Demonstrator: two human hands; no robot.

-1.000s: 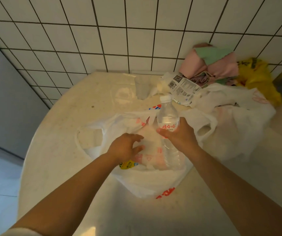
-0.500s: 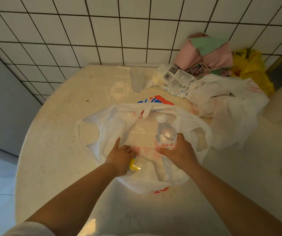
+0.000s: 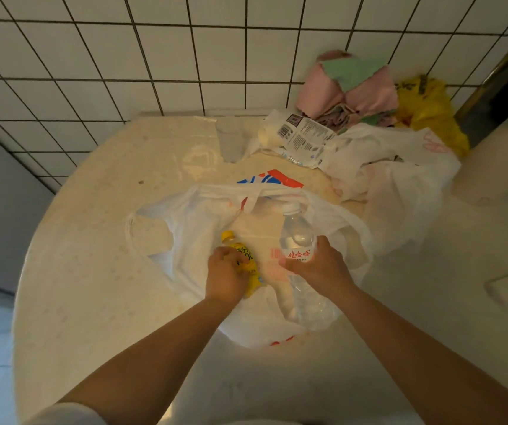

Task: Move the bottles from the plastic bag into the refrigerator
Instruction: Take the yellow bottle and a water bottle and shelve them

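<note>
1. Plastic bag [image 3: 197, 228]: white, translucent, spread open on the round pale table [image 3: 87, 240]; red print shows at its near edge. Its mouth lies wider than a second ago, when it bunched around the hands.
2. Yellow bottle [image 3: 248, 262]: yellow cap and label, lying tilted inside the bag with its cap pointing away from the person. A second ago only a sliver showed under the palm; now cap, neck and label are exposed.
3. Left hand [image 3: 226, 276]: fingers curled round the yellow bottle's body, gripping it. A second ago the fingers were spread over the bag's contents.
4. Clear water bottle [image 3: 297, 237]: white cap, red-lettered label, leaning away from the person, its base still within the bag. Its cap sits lower against the bag's far rim than before.
5. Right hand [image 3: 317, 265]: wrapped round the clear bottle at the label, as in both earlier views.
6. Background, far side of the table: crumpled white bags [image 3: 400, 167], a printed wrapper [image 3: 302, 136], pink and green cloths [image 3: 351, 84], a yellow bag [image 3: 427, 108], a clear cup [image 3: 231, 139].
</note>
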